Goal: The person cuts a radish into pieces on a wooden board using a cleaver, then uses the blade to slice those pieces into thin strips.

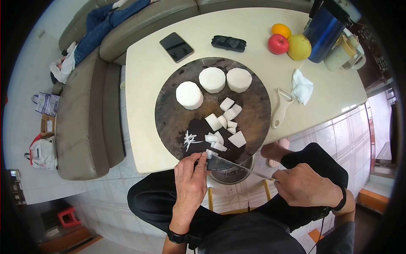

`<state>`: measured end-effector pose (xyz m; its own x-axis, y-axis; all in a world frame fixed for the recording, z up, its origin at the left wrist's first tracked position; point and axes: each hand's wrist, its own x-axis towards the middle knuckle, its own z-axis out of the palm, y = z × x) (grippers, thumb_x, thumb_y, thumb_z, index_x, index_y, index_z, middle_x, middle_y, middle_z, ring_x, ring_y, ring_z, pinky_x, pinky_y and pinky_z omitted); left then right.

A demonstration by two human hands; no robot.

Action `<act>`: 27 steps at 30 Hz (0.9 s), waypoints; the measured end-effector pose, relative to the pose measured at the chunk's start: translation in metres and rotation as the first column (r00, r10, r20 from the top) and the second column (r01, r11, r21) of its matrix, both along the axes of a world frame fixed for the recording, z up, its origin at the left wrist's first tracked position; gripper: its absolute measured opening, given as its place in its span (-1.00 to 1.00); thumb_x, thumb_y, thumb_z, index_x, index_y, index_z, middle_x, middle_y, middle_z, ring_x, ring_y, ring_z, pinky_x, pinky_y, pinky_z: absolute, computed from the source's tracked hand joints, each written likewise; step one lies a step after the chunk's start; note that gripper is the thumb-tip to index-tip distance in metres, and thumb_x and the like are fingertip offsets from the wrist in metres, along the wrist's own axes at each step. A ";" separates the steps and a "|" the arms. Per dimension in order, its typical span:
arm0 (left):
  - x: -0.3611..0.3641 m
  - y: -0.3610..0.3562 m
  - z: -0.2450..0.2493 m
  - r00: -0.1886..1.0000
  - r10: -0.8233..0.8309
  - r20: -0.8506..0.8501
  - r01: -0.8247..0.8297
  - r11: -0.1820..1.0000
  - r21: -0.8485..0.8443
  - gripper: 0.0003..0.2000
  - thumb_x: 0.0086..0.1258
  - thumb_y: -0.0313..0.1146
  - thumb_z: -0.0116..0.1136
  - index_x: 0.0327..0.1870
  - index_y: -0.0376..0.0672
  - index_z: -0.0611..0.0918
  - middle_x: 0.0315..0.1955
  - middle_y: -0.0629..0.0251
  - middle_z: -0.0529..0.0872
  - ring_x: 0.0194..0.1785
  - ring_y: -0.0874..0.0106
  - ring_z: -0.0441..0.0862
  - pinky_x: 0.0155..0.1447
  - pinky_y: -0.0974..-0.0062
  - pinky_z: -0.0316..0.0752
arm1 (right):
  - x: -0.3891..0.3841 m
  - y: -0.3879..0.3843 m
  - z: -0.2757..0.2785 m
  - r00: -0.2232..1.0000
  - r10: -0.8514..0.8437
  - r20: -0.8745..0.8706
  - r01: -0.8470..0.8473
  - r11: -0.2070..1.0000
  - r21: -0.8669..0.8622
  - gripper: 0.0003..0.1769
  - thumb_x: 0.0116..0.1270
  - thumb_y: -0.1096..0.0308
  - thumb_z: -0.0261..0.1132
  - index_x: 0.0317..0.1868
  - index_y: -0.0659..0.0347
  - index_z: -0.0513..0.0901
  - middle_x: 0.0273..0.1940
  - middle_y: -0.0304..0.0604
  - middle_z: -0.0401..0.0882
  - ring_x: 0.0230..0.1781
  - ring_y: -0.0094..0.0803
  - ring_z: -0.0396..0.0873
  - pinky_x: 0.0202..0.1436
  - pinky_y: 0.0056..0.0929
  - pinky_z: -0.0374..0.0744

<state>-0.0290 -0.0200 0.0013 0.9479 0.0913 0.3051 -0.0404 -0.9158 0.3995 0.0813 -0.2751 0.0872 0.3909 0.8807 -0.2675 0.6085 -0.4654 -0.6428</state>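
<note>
A round dark cutting board (169, 114) lies on a cream table (144, 72). On it stand three thick white radish rounds (189, 95) and several cut white chunks (228, 114), with thin white slivers (188, 140) at the near side. My right hand (302, 185) grips the handle of a knife (230, 164) whose blade reaches left over the board's near edge. My left hand (190, 186) pinches the blade near its tip, where a small white piece (210, 152) sits.
A peeler (281, 107) and a crumpled tissue (303, 86) lie right of the board. Behind are a phone (176, 46), a black device (229, 43), an apple (278, 43), an orange, a yellow fruit, a blue jug (325, 29). A sofa (84, 122) stands left. A bin (232, 174) sits below.
</note>
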 end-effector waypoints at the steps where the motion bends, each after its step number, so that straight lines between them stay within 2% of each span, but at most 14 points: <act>1: 0.000 0.000 0.000 1.000 0.001 0.002 -0.001 1.000 -0.002 -0.65 0.13 -0.68 0.24 0.00 -0.34 0.65 -0.11 0.11 0.59 -0.11 0.19 0.53 -0.02 0.32 0.44 | 0.000 0.000 -0.001 1.000 0.001 0.002 -0.001 1.000 -0.002 -0.86 0.06 0.56 0.21 -0.51 0.32 0.37 -0.67 0.04 0.45 -0.64 0.05 0.48 -0.54 -0.12 0.40; 3: 0.001 -0.001 0.002 0.999 0.021 -0.038 -0.022 0.999 -0.028 -0.65 0.14 -0.67 0.24 0.01 -0.35 0.64 -0.11 0.11 0.59 -0.08 0.18 0.52 -0.01 0.30 0.44 | -0.002 0.000 -0.004 0.999 -0.037 0.009 0.037 0.999 0.027 -0.85 0.06 0.56 0.21 -0.51 0.32 0.37 -0.67 0.03 0.44 -0.64 0.05 0.47 -0.55 -0.11 0.39; 9: 0.003 -0.006 0.003 0.996 0.093 -0.015 -0.094 0.993 -0.075 -0.67 0.15 -0.67 0.24 -0.01 -0.34 0.65 -0.12 0.11 0.59 -0.09 0.17 0.53 -0.02 0.32 0.44 | -0.002 0.000 -0.007 0.998 -0.058 -0.031 0.059 0.998 0.029 -0.86 0.07 0.56 0.20 -0.51 0.32 0.37 -0.67 0.04 0.44 -0.64 0.06 0.47 -0.54 -0.10 0.39; 19: -0.001 -0.001 0.002 1.000 0.014 -0.025 -0.017 0.990 -0.139 -0.71 0.10 -0.68 0.28 -0.11 -0.33 0.69 -0.16 0.13 0.61 -0.13 0.20 0.54 -0.05 0.37 0.46 | -0.001 0.000 0.004 0.998 -0.001 -0.063 0.003 1.000 0.020 -0.84 0.05 0.56 0.23 -0.50 0.34 0.37 -0.64 0.04 0.44 -0.64 0.03 0.49 -0.58 -0.14 0.41; 21: -0.002 -0.001 -0.001 1.000 0.019 0.003 -0.018 0.989 -0.146 -0.71 0.08 -0.68 0.30 -0.12 -0.33 0.69 -0.16 0.12 0.61 -0.13 0.19 0.55 -0.05 0.35 0.47 | -0.002 0.000 0.004 0.999 -0.027 0.025 0.026 0.999 0.048 -0.83 0.04 0.55 0.24 -0.49 0.35 0.37 -0.63 0.01 0.42 -0.66 0.00 0.48 -0.59 -0.17 0.41; 24: 0.000 -0.003 0.001 0.998 0.023 0.057 -0.019 0.997 -0.069 -0.71 0.07 -0.69 0.30 -0.12 -0.33 0.69 -0.15 0.11 0.61 -0.13 0.19 0.55 -0.05 0.33 0.47 | 0.000 -0.003 0.002 0.997 -0.041 0.060 0.039 0.999 0.036 -0.82 0.03 0.54 0.25 -0.49 0.35 0.37 -0.64 -0.02 0.39 -0.68 -0.02 0.45 -0.59 -0.18 0.40; 27: 0.004 -0.005 0.000 0.997 0.016 0.075 -0.011 0.997 -0.071 -0.70 0.07 -0.69 0.30 -0.11 -0.33 0.69 -0.14 0.10 0.60 -0.13 0.18 0.55 -0.05 0.31 0.46 | 0.000 -0.007 -0.002 0.997 -0.051 0.055 0.048 0.997 0.061 -0.81 0.03 0.54 0.26 -0.49 0.34 0.36 -0.65 -0.02 0.37 -0.68 -0.03 0.44 -0.59 -0.19 0.40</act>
<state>-0.0246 -0.0254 0.0011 0.9211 0.1278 0.3678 -0.0607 -0.8860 0.4598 0.0816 -0.2818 0.0849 0.4473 0.8737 -0.1913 0.6219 -0.4575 -0.6355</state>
